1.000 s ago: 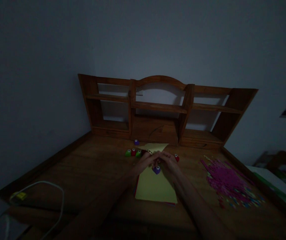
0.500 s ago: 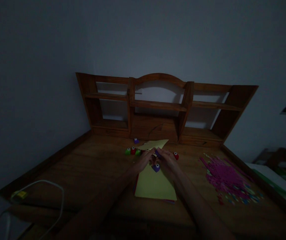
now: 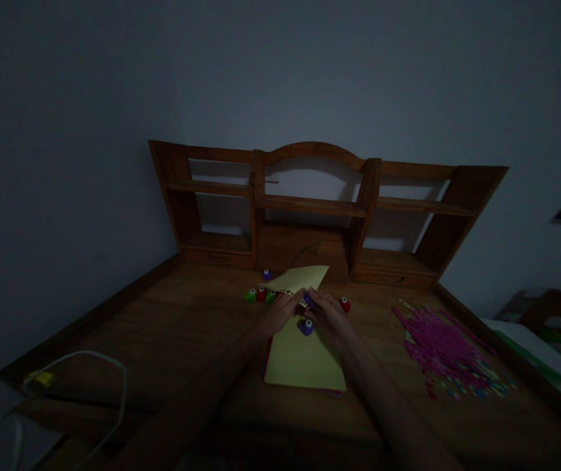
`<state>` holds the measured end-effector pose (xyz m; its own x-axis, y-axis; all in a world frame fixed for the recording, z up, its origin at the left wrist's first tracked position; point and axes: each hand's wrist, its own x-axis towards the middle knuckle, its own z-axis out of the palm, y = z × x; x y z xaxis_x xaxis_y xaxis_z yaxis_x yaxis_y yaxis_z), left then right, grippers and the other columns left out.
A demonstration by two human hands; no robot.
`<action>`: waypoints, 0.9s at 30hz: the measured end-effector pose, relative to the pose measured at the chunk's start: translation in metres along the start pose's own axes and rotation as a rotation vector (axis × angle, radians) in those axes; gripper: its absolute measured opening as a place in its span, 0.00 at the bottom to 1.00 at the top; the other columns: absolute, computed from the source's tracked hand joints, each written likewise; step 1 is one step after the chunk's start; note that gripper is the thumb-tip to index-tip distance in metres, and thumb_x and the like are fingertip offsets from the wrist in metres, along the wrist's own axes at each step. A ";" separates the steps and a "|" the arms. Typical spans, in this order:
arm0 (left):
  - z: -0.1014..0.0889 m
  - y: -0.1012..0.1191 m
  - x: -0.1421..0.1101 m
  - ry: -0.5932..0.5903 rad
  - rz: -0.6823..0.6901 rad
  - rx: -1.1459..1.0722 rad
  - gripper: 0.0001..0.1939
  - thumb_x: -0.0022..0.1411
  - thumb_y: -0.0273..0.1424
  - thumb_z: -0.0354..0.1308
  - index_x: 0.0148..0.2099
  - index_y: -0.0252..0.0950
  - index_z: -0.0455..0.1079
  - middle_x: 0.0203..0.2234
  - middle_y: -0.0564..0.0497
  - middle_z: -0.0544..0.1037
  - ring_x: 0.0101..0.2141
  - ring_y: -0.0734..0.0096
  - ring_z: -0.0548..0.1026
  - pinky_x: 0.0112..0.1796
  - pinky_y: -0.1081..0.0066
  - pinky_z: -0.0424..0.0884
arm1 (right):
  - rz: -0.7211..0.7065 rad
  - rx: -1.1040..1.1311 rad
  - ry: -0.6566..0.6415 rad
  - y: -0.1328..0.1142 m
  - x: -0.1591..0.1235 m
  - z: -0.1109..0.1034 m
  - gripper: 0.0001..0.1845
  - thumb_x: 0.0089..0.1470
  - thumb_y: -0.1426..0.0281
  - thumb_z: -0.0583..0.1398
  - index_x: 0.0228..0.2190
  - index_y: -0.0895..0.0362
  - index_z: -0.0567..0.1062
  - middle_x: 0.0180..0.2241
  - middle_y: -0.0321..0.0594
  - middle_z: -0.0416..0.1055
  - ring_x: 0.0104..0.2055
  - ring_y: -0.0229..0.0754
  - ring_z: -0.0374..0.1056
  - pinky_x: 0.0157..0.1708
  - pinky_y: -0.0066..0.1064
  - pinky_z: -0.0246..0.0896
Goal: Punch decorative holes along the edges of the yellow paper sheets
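My left hand [image 3: 281, 314] is closed at the near edge of a raised yellow sheet of paper [image 3: 310, 276], which has a row of dark holes or marks along its edge. Against it, my right hand [image 3: 330, 313] closes its fingers round a small purple craft punch [image 3: 308, 300]; the fingers partly hide it. Just below the hands, a second purple punch [image 3: 305, 327] with a white round top lies on a stack of yellow paper [image 3: 305, 363]. Left of the sheet stand a green punch [image 3: 251, 296], a red punch [image 3: 261, 294] and another green one, partly covered.
A further purple punch [image 3: 267, 275] is near the shelf; a red punch [image 3: 344, 304] sits right of my hands. At the right lies a heap of magenta strips and coloured bits [image 3: 442, 347]. The wooden shelf [image 3: 310, 208] closes off the back. A white cable [image 3: 123, 386] loops at the left.
The raised yellow sheet has tilted further up, and more of its face and dotted edge shows. Both hands stay together in nearly the same place.
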<state>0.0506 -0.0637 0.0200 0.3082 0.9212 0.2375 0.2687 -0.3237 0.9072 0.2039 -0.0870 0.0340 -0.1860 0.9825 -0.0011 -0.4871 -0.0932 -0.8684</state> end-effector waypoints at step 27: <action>0.015 0.018 -0.007 -0.123 -0.044 -0.327 0.25 0.58 0.55 0.56 0.26 0.37 0.66 0.19 0.54 0.68 0.23 0.71 0.66 0.30 0.70 0.61 | -0.130 -0.044 -0.040 0.011 0.005 -0.003 0.14 0.42 0.61 0.72 0.23 0.57 0.77 0.19 0.35 0.71 0.19 0.37 0.65 0.20 0.30 0.61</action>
<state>0.0669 -0.0789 0.0292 0.4155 0.8935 0.1701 -0.0159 -0.1799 0.9836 0.2004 -0.0830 0.0232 -0.1582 0.9786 0.1317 -0.4714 0.0424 -0.8809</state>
